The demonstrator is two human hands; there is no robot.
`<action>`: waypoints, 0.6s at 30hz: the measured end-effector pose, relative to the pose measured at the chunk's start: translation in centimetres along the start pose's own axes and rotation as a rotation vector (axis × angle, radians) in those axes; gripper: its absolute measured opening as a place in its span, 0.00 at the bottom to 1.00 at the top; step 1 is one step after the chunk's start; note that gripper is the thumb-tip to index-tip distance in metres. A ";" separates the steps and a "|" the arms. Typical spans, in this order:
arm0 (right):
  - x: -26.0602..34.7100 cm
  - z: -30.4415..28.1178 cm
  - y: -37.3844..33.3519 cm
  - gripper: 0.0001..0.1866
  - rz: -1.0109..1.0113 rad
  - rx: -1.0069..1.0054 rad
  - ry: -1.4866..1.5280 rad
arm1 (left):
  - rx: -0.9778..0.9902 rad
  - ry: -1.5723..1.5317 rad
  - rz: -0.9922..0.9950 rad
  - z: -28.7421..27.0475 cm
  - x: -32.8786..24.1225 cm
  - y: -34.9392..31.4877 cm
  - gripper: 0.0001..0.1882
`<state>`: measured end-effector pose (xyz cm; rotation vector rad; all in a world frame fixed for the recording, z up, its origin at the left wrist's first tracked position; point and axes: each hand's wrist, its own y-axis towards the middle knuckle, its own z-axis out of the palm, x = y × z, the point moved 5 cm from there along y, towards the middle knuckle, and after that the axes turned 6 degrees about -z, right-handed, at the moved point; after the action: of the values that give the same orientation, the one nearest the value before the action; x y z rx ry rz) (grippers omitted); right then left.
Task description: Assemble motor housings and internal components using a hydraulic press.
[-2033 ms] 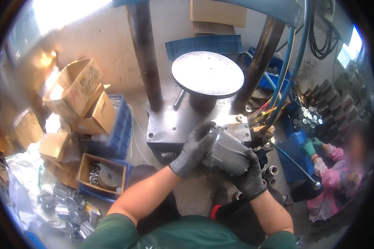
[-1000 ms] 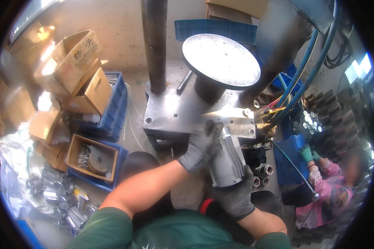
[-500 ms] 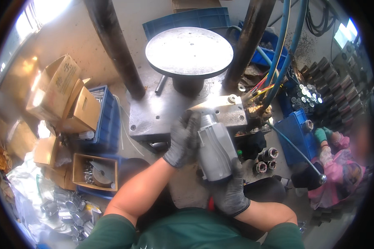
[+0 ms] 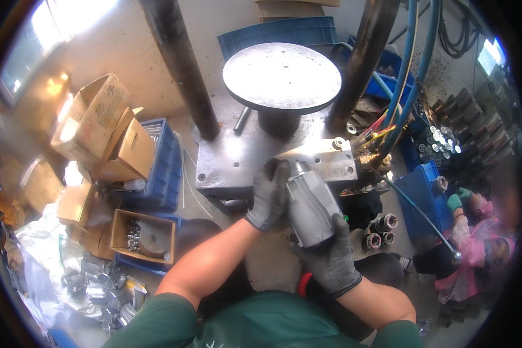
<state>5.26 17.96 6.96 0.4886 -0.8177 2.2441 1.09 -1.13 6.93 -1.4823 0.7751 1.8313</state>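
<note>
In front of my chest is a grey metal motor housing [image 4: 311, 210], tilted, with a short narrow neck [image 4: 302, 167] at its upper end. My right hand [image 4: 334, 260], in a dark grey glove, grips its lower end, the thumb along the right side. My left hand [image 4: 269, 196], gloved alike, is pressed against the left side near the neck; some of its fingertips are hidden. Beyond the housing stands a heavy steel press base [image 4: 220, 168] carrying a round metal plate [image 4: 281, 75] on a thick post.
Dark columns [image 4: 182, 69] rise beside the plate. At left are a blue crate [image 4: 165, 174], cardboard boxes [image 4: 93, 122] and a wooden box of metal parts [image 4: 173, 235]. Several wound stators [image 4: 372, 240] lie at right. Farther right, a person in pink [image 4: 467, 255] works by a blue bin [image 4: 423, 197].
The housing has turned a little in my hands, showing more of its curved side. The whole view has shifted, so the surroundings sit farther right.
</note>
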 end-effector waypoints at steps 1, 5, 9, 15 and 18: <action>0.5 0.4 -0.7 0.46 -0.097 0.000 -0.140 | -0.009 0.007 -0.003 -0.2 -0.1 0.5 0.19; 0.4 -0.4 0.8 0.45 0.029 -0.017 -0.034 | -0.013 0.025 -0.103 0.3 1.2 2.0 0.19; 1.2 0.5 1.1 0.42 0.059 0.047 0.016 | 0.027 -0.091 -0.180 0.0 2.2 1.9 0.20; 2.8 0.4 1.7 0.42 -0.059 0.051 -0.144 | 0.220 -0.280 -0.094 0.2 -0.5 -0.1 0.24; 5.5 3.1 2.3 0.41 -0.402 0.248 -0.460 | 0.262 -0.285 -0.060 -2.0 -2.6 0.8 0.28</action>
<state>0.17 17.21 11.23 1.2057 -0.5899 1.8831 2.06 -3.47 9.19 -1.0412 0.7843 1.7686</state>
